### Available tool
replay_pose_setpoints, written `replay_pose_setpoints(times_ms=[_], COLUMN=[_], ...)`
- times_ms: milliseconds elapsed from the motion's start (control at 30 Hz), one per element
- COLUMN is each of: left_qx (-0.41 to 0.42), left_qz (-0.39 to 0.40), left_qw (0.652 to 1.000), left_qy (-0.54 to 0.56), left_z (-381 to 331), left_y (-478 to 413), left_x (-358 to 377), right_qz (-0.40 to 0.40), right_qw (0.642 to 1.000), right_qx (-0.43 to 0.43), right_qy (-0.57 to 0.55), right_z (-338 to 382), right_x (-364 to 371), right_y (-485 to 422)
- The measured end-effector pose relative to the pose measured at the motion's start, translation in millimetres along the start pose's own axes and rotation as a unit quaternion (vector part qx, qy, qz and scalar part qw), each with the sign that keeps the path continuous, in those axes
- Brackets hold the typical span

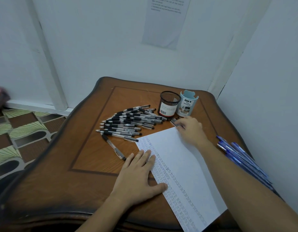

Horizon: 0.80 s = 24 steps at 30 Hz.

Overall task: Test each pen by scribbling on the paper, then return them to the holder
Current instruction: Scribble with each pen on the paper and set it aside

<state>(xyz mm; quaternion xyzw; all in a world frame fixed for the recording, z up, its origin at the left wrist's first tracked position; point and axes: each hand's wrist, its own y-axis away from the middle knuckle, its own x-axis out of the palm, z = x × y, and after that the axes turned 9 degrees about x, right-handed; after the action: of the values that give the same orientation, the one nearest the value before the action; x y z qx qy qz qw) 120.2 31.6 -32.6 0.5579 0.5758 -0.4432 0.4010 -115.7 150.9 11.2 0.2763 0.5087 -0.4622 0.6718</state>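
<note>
Left hand (pixel 136 174) presses the paper (pixel 183 164) edge; right hand (pixel 191 129) grips a pen (pixel 173 122).

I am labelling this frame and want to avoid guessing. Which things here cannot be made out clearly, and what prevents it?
Head view only.
- Wall notice: print too small and blurred; top cut by the frame edge.
- Right hand: its own fingers hide whether it grips the pen under them.
- DIY organizer: its wall hides the inside.
- Blue pens: partly hidden behind the right forearm.
</note>
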Motion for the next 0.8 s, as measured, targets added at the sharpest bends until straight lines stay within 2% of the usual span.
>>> replay_pose_setpoints(times_ms=[100,167,433,533,600,633,700,767,800], left_qx=[0.001,0.001,-0.002,-0.001,-0.001,-0.002,-0.004,-0.002,-0.001], left_qz=[-0.004,-0.004,-0.002,-0.003,0.003,0.007,0.012,0.013,0.012], left_qw=[1.000,1.000,1.000,1.000,1.000,1.000,1.000,1.000,1.000], left_qy=[0.002,0.004,0.003,0.003,0.000,0.000,0.000,-0.002,-0.004], left_z=[0,0,1,2,2,2,2,2,2], left_y=[0,0,-1,0,-1,-1,-2,-2,-2], left_x=[0,0,1,2,2,2,2,2,3], right_qz=[0.064,0.081,0.072,0.080,0.073,0.067,0.056,0.044,0.036], right_qw=[0.996,0.992,0.988,0.970,0.930,0.898,0.809,0.717,0.685], right_qx=[-0.054,-0.057,-0.028,-0.014,0.032,0.067,0.127,0.144,0.142], right_qy=[-0.035,-0.078,-0.134,-0.228,-0.358,-0.429,-0.571,-0.681,-0.714], right_z=[30,48,70,67,63,60,56,51,47], right_x=[14,24,44,30,18,10,-4,-18,-25], right_y=[-2,-2,0,6,14,18,27,39,45])
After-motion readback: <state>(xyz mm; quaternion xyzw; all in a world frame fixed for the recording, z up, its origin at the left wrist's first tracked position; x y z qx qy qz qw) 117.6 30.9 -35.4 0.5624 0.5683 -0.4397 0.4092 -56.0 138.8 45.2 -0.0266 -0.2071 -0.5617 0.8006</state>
